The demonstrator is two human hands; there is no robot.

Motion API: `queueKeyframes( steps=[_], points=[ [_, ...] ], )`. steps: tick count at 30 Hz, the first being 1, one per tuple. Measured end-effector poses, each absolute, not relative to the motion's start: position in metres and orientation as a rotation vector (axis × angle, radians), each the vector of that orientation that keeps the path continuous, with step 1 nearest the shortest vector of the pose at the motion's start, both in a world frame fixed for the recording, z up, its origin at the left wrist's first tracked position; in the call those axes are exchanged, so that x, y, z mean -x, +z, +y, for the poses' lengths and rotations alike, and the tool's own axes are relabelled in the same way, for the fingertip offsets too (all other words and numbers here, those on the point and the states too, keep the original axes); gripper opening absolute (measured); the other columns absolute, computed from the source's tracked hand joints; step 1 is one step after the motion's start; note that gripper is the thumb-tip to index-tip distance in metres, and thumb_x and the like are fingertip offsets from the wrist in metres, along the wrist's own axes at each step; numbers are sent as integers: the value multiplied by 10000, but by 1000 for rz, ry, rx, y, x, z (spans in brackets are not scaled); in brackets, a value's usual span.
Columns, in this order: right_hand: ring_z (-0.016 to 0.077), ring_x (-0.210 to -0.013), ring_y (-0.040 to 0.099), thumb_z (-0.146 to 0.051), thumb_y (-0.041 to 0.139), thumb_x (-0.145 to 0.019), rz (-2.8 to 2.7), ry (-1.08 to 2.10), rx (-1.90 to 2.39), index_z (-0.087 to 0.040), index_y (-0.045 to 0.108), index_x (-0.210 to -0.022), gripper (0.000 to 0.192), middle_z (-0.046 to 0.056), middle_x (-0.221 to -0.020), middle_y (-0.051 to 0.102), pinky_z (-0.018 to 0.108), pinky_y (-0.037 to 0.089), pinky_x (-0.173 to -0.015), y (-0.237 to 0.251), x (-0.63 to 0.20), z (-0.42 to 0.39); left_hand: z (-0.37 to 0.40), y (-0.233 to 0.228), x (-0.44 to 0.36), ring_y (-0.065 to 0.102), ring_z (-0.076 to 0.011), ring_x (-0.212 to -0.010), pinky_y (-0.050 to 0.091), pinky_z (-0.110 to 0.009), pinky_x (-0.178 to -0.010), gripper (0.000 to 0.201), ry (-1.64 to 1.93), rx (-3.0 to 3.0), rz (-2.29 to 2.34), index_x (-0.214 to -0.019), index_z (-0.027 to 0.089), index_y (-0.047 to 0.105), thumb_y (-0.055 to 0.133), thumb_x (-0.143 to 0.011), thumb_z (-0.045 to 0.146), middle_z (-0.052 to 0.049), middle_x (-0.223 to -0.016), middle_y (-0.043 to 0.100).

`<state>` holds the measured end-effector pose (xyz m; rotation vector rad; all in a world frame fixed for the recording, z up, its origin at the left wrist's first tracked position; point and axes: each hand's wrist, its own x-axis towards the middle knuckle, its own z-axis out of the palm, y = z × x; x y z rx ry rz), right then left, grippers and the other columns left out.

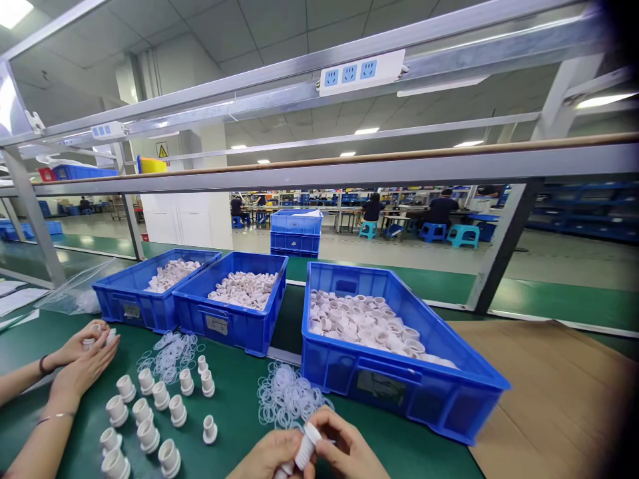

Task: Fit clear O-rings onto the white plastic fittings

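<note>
Low in the head view, a white threaded plastic fitting is held between both hands. My left hand is closed around its lower part, with another white piece partly showing under the fingers. Thumb and fingers of my right hand pinch the fitting's upper end; whether a ring is there too is hidden. Just beyond lies a pile of thin translucent rings. To the left, several white plastic fittings stand upright on the green table.
Blue bins of white parts stand behind: one large bin at right, a middle bin and a left bin. A co-worker's hands hold white parts at left, near another ring pile. Cardboard lies at right.
</note>
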<state>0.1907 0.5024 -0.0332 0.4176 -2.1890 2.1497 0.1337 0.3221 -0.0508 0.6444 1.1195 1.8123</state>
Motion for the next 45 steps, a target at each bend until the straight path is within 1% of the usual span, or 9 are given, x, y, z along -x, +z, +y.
queueKeyframes(
  steps=[3,8,23,30,33,37,39,42,45],
  points=[
    [87,-535,409,-619,667,-802,-2182,2178,-301,-186,633,-881,442,-16,-709,537,201,285,-446,-36,-189,502,327,-53,-135,271,23,-301,98,-190,-359,588,1873,-602,1129,-823,94,555,647,-738,669,-13,-636,587],
    [39,-424,283,-677,644,-791,-2159,2169,-150,-193,577,-865,494,-64,-623,469,185,216,-388,-39,-186,500,332,-50,-139,297,33,-296,105,-182,-321,556,1966,-513,1142,-851,154,484,779,-648,580,-10,-819,655],
    [27,-409,293,-708,666,-750,-2157,2175,-107,-188,589,-833,533,-52,-650,508,182,232,-378,-36,-187,501,331,-58,-136,236,25,-272,95,-165,-291,435,1992,-575,987,-792,142,506,703,-772,529,52,-587,552],
    [39,-414,313,-722,622,-774,-2198,2135,-92,-192,608,-849,535,-53,-639,495,193,247,-391,-37,-187,501,329,-56,-134,271,20,-294,112,-177,-302,488,1965,-595,967,-926,96,574,675,-788,553,2,-675,605],
    [50,-407,301,-748,589,-775,-2217,2117,-55,-193,597,-805,555,-68,-562,441,196,241,-389,-41,-184,501,330,-55,-134,283,16,-296,125,-183,-313,526,1926,-644,1026,-906,92,564,663,-775,592,-3,-657,604],
    [60,-387,277,-802,568,-731,-2235,2103,22,-200,578,-762,603,-88,-476,372,202,227,-383,-48,-179,504,328,-42,-141,293,3,-300,141,-200,-317,537,1841,-676,1325,-898,142,504,651,-745,635,-33,-768,663],
    [62,-381,265,-820,564,-709,-2236,2098,62,-204,567,-744,617,-96,-460,344,204,222,-382,-49,-177,508,323,-26,-145,331,-8,-349,195,-200,-348,463,1800,-658,1638,-932,149,524,628,-784,575,-28,-847,673],
    [69,-400,268,-806,558,-728,-2228,2095,96,-208,564,-738,598,-93,-479,337,206,248,-393,-48,-177,512,308,4,-145,505,-64,-594,367,-200,-557,260,1716,-666,2227,-915,158,613,606,-823,402,1,-868,653],
    [83,-429,297,-773,556,-761,-2217,2098,94,-210,590,-765,564,-77,-515,370,217,295,-413,-45,-180,512,286,36,-131,587,-144,-846,404,-242,-743,176,1317,-753,2789,-934,201,633,548,-861,336,-3,-917,650]
  ],
)
